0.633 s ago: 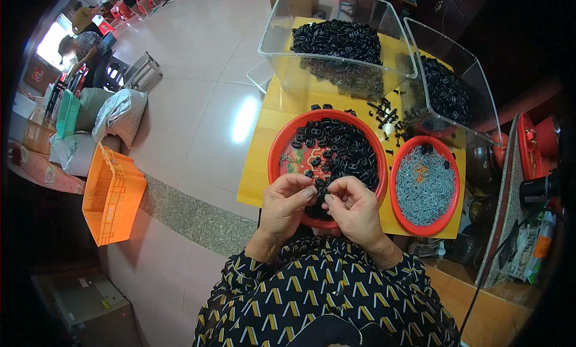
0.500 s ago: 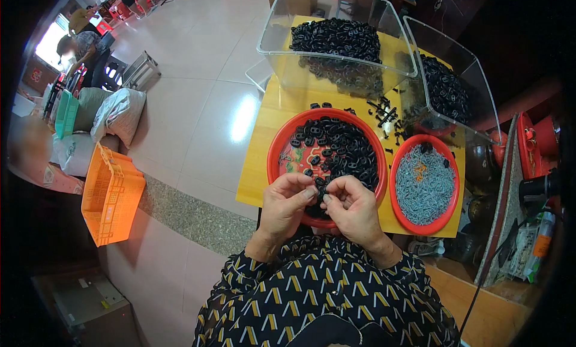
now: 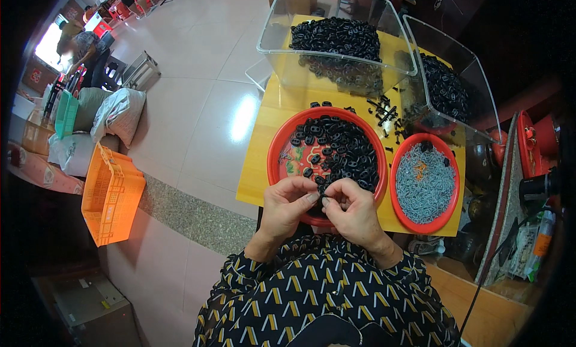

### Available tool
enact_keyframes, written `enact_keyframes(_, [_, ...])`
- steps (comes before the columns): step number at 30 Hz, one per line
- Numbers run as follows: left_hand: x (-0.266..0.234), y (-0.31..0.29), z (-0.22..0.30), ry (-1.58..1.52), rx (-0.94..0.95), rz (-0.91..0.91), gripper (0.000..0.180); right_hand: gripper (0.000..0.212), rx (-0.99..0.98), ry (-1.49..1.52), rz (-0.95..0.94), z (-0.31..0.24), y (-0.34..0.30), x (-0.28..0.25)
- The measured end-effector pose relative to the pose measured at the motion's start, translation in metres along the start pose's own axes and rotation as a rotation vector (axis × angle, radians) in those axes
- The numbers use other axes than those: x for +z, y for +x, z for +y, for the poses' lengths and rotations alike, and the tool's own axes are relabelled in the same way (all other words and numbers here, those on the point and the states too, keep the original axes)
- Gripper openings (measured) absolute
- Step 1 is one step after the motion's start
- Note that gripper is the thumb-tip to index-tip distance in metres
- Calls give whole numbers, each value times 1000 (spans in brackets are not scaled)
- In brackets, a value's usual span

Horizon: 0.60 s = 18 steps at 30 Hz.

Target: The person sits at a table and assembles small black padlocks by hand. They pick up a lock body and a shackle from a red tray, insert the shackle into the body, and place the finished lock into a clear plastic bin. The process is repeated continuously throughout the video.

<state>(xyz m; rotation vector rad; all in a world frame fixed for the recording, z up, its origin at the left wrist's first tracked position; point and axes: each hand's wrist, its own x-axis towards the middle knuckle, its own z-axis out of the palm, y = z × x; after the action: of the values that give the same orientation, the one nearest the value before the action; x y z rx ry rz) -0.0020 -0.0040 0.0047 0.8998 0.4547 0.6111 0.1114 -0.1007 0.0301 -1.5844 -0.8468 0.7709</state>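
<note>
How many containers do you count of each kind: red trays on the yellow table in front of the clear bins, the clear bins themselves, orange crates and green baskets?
Red trays: 2
Clear bins: 2
Orange crate: 1
Green basket: 1
Total: 6

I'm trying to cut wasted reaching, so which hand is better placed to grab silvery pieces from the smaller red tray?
Probably the right hand: the smaller red tray lies to its right, while the left hand is farther away.
</note>
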Motion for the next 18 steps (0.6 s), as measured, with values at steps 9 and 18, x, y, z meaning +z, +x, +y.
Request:
enact_keyframes(9, [4, -1, 1, 212, 4, -54, 10, 5, 19, -9, -2, -1, -2, -4])
enact_keyframes(18, [11, 3, 1, 263, -5, 5, 14, 1, 49, 123, -11, 3, 4, -6])
